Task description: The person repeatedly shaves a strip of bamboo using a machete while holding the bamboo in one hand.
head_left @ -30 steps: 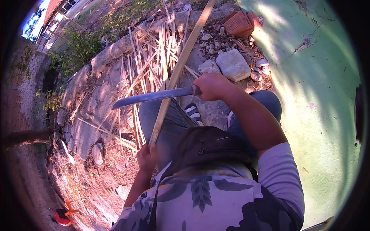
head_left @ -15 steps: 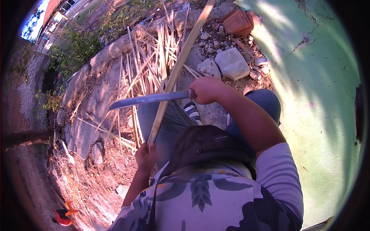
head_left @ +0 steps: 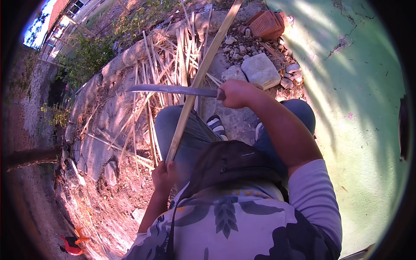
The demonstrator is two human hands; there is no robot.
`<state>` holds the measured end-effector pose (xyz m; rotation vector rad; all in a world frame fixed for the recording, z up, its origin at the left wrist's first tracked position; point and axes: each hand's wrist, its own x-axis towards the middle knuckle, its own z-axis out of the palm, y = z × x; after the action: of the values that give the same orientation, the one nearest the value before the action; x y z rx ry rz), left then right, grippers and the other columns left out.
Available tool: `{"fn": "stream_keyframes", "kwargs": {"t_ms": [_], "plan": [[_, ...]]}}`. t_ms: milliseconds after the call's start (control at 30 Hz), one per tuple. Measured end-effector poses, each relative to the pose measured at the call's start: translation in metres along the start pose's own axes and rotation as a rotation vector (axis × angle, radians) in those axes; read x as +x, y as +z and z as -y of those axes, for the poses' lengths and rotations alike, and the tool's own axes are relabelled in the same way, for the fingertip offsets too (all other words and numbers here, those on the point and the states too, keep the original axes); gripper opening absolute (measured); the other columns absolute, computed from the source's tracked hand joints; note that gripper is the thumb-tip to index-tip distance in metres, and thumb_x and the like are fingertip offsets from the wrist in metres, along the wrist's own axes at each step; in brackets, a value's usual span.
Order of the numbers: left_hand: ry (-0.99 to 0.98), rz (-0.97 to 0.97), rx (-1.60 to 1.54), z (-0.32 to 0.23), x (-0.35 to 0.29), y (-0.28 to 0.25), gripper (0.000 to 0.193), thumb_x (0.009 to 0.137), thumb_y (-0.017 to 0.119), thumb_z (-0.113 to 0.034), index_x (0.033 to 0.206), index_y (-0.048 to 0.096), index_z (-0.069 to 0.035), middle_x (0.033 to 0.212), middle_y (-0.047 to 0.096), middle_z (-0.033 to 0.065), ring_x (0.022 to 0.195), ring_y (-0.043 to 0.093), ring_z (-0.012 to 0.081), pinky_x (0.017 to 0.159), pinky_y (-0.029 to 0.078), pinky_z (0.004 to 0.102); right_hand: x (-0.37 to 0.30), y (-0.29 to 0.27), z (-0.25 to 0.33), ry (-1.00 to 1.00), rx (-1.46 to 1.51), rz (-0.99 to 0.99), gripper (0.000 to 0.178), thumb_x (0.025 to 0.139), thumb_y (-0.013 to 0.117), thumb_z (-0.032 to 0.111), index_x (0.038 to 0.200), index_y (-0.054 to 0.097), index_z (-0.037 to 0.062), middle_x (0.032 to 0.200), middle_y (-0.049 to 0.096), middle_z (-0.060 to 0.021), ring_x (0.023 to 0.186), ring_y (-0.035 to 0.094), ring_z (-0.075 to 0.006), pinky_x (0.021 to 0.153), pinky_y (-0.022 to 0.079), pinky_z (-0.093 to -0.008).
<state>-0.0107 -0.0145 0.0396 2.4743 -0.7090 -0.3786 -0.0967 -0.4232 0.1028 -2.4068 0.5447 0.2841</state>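
My left hand [head_left: 164, 175] is closed round the near end of a long pale bamboo strip [head_left: 185, 112], which slants up and away to the far edge between my knees. In my right hand [head_left: 237, 94] is the handle of a machete [head_left: 173, 89], its fingers wrapped tight. The long grey blade points left and crosses the strip at about knee height; whether its edge bites into the strip I cannot tell. Beyond the knees lies a loose heap of split bamboo strips [head_left: 167, 69] on the ground.
A pale stone block [head_left: 261, 71] lies ahead amid rubble, with reddish bricks [head_left: 266, 26] behind it. To the right runs a green painted surface [head_left: 351, 130]. A rough stone edge [head_left: 93, 93] and plants [head_left: 86, 58] border the left. A red and orange object [head_left: 73, 243] is at lower left.
My right hand and the machete have moved a little farther away along the bamboo strip, the blade tip rising in the picture. My left hand and the strip have stayed put.
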Motion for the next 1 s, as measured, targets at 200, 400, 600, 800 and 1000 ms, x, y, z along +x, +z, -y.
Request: {"fn": "stream_keyframes", "kwargs": {"t_ms": [200, 400, 600, 800, 1000], "plan": [[0.015, -0.031, -0.021, -0.003, 0.001, 0.005, 0.044, 0.092, 0.057, -0.042, 0.073, 0.056, -0.002, 0.061, 0.059, 0.0186, 0.058, 0.062, 0.0371, 0.054, 0.047, 0.0426, -0.002, -0.001, 0.012, -0.136, -0.181, 0.06, 0.023, 0.074, 0.068, 0.021, 0.096, 0.072, 0.0142, 0.089, 0.071, -0.0112, 0.089, 0.068, -0.0313, 0.078, 0.053, -0.0414], [-0.006, 0.006, -0.011, -0.019, 0.0, -0.005, 0.043, 0.092, 0.058, -0.04, 0.073, 0.055, -0.002, 0.061, 0.058, 0.018, 0.054, 0.059, 0.0333, 0.054, 0.046, 0.041, 0.017, -0.008, -0.028, -0.022, -0.045, 0.003, 0.026, 0.074, 0.068, 0.021, 0.098, 0.073, 0.0136, 0.094, 0.071, -0.0117, 0.093, 0.068, -0.0306, 0.082, 0.053, -0.0411], [0.009, -0.02, -0.055, -0.009, -0.002, 0.0, 0.045, 0.093, 0.058, -0.043, 0.072, 0.054, -0.002, 0.06, 0.058, 0.0185, 0.056, 0.061, 0.0349, 0.053, 0.045, 0.042, 0.0, 0.004, -0.002, 0.013, -0.006, -0.055, 0.026, 0.074, 0.067, 0.02, 0.099, 0.071, 0.0138, 0.096, 0.071, -0.0115, 0.094, 0.068, -0.0305, 0.082, 0.053, -0.0409], [0.026, -0.019, -0.016, -0.007, 0.0, 0.002, 0.047, 0.092, 0.059, -0.045, 0.072, 0.054, -0.002, 0.058, 0.056, 0.0185, 0.055, 0.061, 0.0368, 0.051, 0.044, 0.0432, -0.011, 0.003, 0.024, -0.137, -0.202, 0.029, 0.022, 0.073, 0.067, 0.018, 0.093, 0.072, 0.0142, 0.091, 0.071, -0.0119, 0.089, 0.068, -0.0318, 0.078, 0.053, -0.0425], [0.026, -0.036, 0.018, -0.014, 0.001, -0.001, 0.046, 0.093, 0.058, -0.044, 0.072, 0.054, -0.003, 0.058, 0.056, 0.0183, 0.055, 0.06, 0.0371, 0.051, 0.044, 0.0434, 0.015, -0.005, -0.019, -0.036, -0.045, -0.025, 0.022, 0.072, 0.07, 0.019, 0.092, 0.072, 0.0108, 0.089, 0.071, -0.0132, 0.086, 0.068, -0.0321, 0.076, 0.052, -0.0409]]}}
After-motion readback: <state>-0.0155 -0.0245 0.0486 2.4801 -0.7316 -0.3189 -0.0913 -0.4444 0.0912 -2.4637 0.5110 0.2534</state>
